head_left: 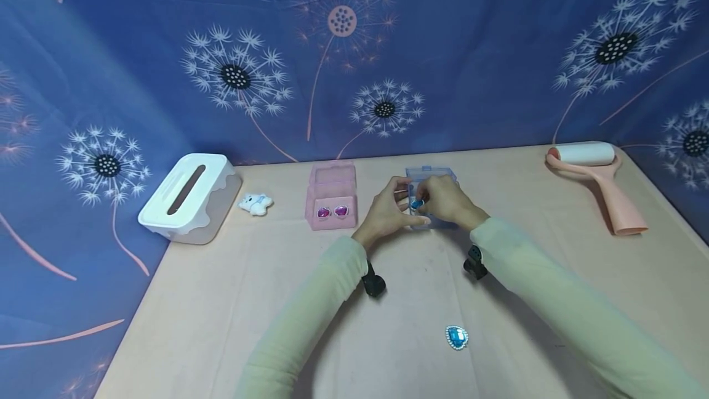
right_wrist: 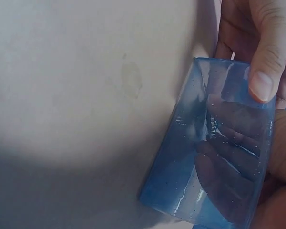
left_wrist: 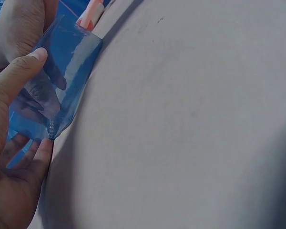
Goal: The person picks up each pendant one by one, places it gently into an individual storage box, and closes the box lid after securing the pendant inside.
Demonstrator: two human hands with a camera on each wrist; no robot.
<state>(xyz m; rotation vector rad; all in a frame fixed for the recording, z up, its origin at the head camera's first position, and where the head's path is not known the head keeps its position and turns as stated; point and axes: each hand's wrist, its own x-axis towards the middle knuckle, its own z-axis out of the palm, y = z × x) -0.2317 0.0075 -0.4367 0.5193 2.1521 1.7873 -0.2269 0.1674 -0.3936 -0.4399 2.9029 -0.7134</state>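
A see-through blue plastic box [head_left: 443, 172] with its lid raised stands at the back of the table. My left hand [head_left: 386, 209] grips its left side, the thumb [right_wrist: 262, 86] pressing on the near wall in the right wrist view. Inside the box, my right hand [head_left: 445, 200] pinches a blue gem [head_left: 416, 204]. Its fingers show through the clear wall [left_wrist: 83, 52] in the left wrist view. Another blue gem, heart-shaped with a beaded silvery rim [head_left: 456, 337], lies on the table near the front.
Left of the blue box, an open pink box [head_left: 331, 191] holds two magenta gems [head_left: 341, 210]. Further left are a small white bear figure [head_left: 256, 204] and a white-lidded tissue box [head_left: 191, 196]. A pink-handled lint roller [head_left: 604, 180] lies at the back right. Patterned blue cloth [head_left: 476, 79] hangs behind.
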